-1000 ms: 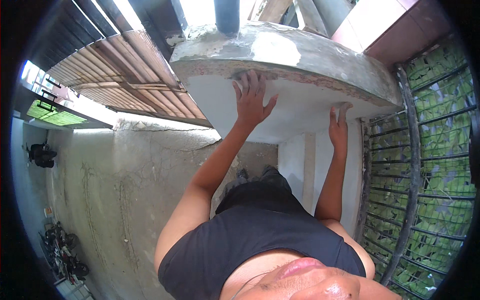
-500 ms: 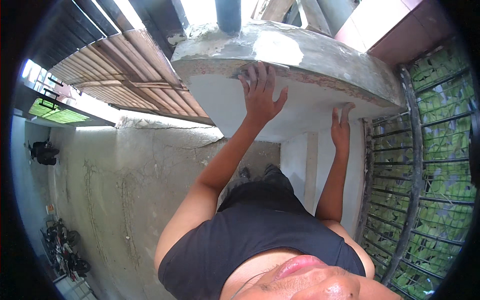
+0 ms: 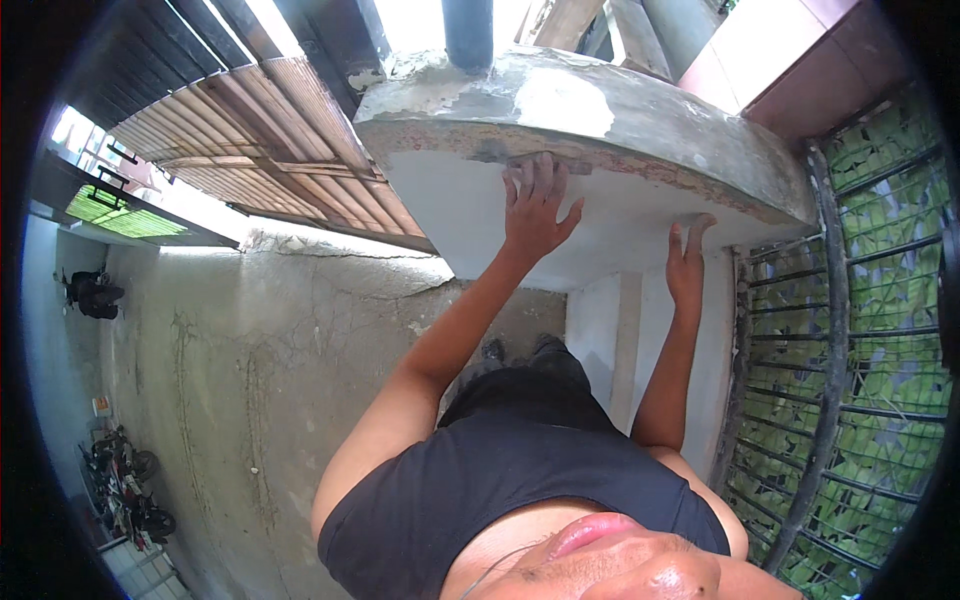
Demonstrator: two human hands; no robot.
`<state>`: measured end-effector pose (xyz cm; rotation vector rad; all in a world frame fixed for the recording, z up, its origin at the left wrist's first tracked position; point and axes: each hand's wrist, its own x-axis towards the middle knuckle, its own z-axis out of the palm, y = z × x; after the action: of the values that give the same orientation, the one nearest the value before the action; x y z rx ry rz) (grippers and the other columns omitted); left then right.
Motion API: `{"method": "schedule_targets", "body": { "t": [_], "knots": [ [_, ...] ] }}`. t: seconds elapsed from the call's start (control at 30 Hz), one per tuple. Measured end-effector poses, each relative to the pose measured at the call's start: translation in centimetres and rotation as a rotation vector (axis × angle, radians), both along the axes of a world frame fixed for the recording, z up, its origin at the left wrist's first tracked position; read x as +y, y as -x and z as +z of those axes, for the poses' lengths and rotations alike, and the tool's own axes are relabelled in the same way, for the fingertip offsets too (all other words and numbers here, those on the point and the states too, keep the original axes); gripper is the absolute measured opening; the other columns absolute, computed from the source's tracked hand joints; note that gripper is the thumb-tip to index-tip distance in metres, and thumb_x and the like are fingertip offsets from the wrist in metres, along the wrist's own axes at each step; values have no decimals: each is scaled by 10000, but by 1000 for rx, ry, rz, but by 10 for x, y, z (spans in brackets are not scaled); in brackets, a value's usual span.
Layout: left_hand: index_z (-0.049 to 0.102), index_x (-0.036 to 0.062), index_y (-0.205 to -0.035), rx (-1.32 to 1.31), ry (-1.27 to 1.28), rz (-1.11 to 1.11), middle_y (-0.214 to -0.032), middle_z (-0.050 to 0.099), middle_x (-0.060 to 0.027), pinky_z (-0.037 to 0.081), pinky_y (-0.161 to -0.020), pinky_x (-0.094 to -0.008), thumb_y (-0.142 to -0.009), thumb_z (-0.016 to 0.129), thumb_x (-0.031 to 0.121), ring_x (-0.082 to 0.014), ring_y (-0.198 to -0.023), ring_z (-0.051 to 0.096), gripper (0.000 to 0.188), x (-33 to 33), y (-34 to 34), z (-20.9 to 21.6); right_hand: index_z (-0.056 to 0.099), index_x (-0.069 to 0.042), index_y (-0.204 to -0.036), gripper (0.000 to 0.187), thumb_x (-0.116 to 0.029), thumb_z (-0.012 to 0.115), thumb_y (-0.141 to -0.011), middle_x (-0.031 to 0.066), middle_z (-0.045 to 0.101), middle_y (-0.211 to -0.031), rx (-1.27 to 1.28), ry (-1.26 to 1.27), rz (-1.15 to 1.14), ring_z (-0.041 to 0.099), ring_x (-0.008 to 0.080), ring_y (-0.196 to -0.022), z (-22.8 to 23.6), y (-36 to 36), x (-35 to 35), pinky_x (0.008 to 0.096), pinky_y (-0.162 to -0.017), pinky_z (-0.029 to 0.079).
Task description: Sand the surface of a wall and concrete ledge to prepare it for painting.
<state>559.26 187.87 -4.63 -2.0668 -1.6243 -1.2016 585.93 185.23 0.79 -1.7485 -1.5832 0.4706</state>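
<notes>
My left hand [image 3: 537,208] presses a thin, flat grey-brown piece [image 3: 577,167] against the upper part of a white wall panel [image 3: 440,195]. Its fingers lie over the piece, with the thumb held out to the side. Most of the piece is hidden under the fingers, and its kind is not clear. Farther right, my right hand [image 3: 687,262] rests its fingers on the same white surface, holding nothing visible. Above both hands runs the curved, rough cement ledge [image 3: 660,115] with worn, reddish patches along its edge.
A dark post [image 3: 468,35] rises from the ledge. On the right stands a black metal grille [image 3: 835,300] backed by green leafy sheeting. Corrugated sheets [image 3: 270,135] lean at upper left. Cracked concrete floor [image 3: 200,340] spreads left, with a motorbike [image 3: 125,485] at its far side.
My left hand has slid down from the ledge's edge onto the white panel, and the flat piece has moved with it. My right hand stays in about the same place.
</notes>
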Motion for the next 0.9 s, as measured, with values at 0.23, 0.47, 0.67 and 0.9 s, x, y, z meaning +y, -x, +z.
{"method": "schedule_targets", "body": {
  "t": [0.23, 0.47, 0.67, 0.9],
  "knots": [
    [450, -36, -1481, -86, 29, 26, -1544, 358, -346, 168, -1121, -762, -923, 648, 465, -536, -1475, 255, 776, 0, 5, 4, 478, 50, -1452, 611, -429, 472, -1073, 302, 507, -1463, -7, 27, 1, 454, 443, -1388, 1, -2, -2, 451, -1153, 348],
    [469, -36, -1466, -18, 48, 37, -1534, 374, -351, 174, -1119, -765, -920, 657, 438, -541, -1464, 269, 747, -7, 0, -20, 478, 67, -1447, 669, -486, 458, -1070, 310, 518, -1451, -32, 1, -11, 468, 446, -1376, -1, -4, -1, 449, -1148, 355],
    [457, -43, -1479, -134, 6, 139, -1569, 328, -346, 137, -1149, -743, -945, 621, 432, -529, -1489, 234, 733, 3, 27, -19, 476, 66, -1451, 695, -512, 463, -1064, 307, 510, -1464, -2, 44, 9, 461, 434, -1392, 1, -6, -3, 433, -1150, 352],
    [343, -129, -1510, -223, -55, 137, -1602, 186, -402, 31, -1179, -705, -993, 554, 404, -553, -1519, 109, 772, -11, 46, -20, 436, 49, -1482, 682, -493, 466, -1070, 305, 506, -1465, 28, -6, 19, 464, 429, -1388, 3, -5, -3, 431, -1150, 354]
  ]
}}
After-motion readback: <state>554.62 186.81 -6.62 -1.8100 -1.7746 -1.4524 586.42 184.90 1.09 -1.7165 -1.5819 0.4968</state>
